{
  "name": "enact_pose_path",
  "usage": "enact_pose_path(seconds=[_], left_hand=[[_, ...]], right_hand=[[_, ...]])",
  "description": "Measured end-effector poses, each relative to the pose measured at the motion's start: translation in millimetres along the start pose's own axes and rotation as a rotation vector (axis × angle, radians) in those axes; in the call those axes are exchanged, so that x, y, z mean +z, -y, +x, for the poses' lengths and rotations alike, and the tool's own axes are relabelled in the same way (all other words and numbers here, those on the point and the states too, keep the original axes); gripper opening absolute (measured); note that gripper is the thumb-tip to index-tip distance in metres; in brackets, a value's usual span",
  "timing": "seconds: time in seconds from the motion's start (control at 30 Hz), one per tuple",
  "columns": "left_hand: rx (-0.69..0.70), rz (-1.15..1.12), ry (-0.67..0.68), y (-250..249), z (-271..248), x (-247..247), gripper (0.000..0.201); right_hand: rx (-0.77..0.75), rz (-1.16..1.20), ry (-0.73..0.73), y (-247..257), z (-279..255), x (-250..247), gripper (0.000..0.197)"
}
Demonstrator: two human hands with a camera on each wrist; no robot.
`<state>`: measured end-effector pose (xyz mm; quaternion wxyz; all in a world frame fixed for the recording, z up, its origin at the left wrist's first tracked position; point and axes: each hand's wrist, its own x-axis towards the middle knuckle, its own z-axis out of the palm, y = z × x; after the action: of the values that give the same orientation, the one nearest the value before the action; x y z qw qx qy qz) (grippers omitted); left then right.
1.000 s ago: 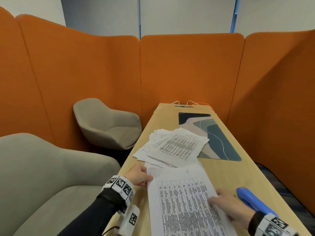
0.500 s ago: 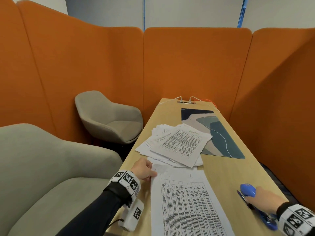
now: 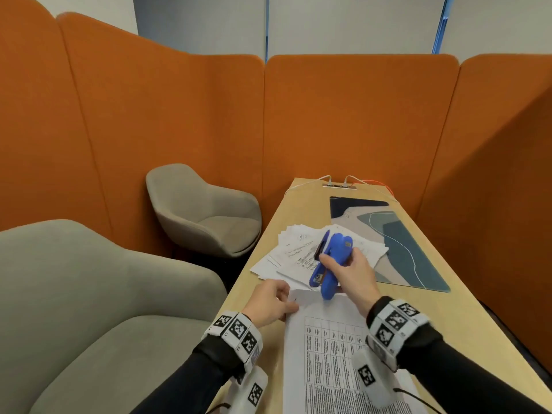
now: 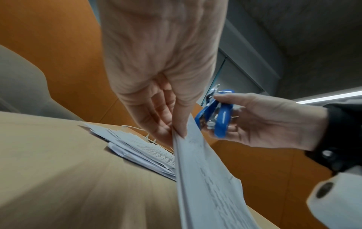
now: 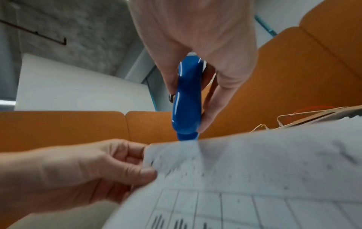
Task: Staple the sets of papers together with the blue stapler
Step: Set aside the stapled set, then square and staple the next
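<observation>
My right hand (image 3: 348,271) grips the blue stapler (image 3: 333,261) and holds it in the air, nose pointing down toward the top edge of the near set of papers (image 3: 331,354). The stapler (image 5: 187,99) hangs just behind that edge in the right wrist view, and it (image 4: 217,117) shows its metal underside in the left wrist view. My left hand (image 3: 273,303) pinches the top left corner of the same set and lifts it off the table. Thumb and fingers of the left hand (image 5: 125,167) clamp the sheet's corner (image 4: 188,139).
A loose pile of printed sheets (image 3: 298,255) lies further up the wooden table (image 3: 466,321), partly over a patterned desk mat (image 3: 400,243). Cables (image 3: 367,182) run from a socket at the far end. Grey chairs (image 3: 206,210) stand left; orange partitions surround the booth.
My right hand left the paper, took the stapler from the table's right side, and carried it up and left above the set's top edge. The left hand kept pinching the corner.
</observation>
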<state>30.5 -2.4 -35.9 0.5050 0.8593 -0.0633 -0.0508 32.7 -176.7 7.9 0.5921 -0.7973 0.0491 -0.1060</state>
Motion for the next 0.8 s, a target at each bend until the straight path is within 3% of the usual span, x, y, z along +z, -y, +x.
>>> enact_pose_path(seconds=[0.2,0.3,0.8], left_hand=[[0.031,-0.082,-0.019,-8,-2,1,0.029],[0.062,-0.096,-0.036,-14,-3,4,0.028],[0.054,-0.088,-0.02,-27,-7,8,0.029]], right_hand=[[-0.062,-0.23,-0.075,-5,-3,31,0.036],[-0.071,-0.186,-0.109,-8,0,40,0.032],[-0.086,-0.208,-0.128,-5,2,51,0.051]])
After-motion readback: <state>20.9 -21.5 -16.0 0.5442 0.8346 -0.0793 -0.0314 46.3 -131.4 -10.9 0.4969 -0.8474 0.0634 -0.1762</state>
